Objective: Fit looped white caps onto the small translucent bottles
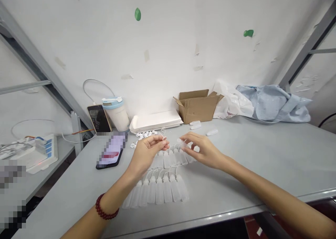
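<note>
Between the thumb and forefinger of my left hand (147, 151) is a small white cap (164, 138) with a thin cord loop. My right hand (203, 148) grips a small translucent plastic bottle (182, 142) by its sides, tilted, just right of the cap and apart from it. Under my hands lies a back row of capped bottles (166, 160), partly hidden by my fingers. A front row of capped bottles (159, 191) with white cord loops lies nearer the table edge. Loose white caps (143, 135) are heaped beyond my left hand.
Loose bottles (195, 125) lie before an open cardboard box (198, 107). White padded envelopes (157, 121), a lidded cup (117, 116) and a propped phone (99, 118) stand behind. Another phone (112, 149) lies left. A plastic bag (232, 100) and blue cloth (275, 104) sit back right.
</note>
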A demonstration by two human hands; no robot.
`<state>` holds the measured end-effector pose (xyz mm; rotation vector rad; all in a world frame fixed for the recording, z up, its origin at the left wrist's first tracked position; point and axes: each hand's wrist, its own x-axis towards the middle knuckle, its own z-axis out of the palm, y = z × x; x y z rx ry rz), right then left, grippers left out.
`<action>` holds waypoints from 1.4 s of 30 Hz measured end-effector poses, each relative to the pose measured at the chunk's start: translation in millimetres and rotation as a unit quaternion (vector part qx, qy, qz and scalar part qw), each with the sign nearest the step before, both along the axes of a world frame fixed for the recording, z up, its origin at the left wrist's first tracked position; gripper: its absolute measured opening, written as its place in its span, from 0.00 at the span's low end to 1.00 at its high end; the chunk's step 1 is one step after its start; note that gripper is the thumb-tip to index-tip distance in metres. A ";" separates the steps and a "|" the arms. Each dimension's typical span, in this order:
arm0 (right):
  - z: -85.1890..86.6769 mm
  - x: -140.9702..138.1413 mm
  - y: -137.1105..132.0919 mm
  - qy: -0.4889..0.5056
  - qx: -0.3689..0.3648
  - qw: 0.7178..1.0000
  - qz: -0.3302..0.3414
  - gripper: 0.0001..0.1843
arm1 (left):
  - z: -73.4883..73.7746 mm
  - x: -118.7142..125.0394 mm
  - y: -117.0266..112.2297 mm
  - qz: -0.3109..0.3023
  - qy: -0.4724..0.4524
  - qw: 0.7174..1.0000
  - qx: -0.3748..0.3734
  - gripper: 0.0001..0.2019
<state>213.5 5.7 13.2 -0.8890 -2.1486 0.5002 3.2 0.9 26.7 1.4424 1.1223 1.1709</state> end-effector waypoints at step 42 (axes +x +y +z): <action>-13.7 -16.2 -16.3 0.032 0.110 0.993 0.012 0.13 | 0.9 8.1 -16.4 -0.052 -0.003 0.998 0.018 0.05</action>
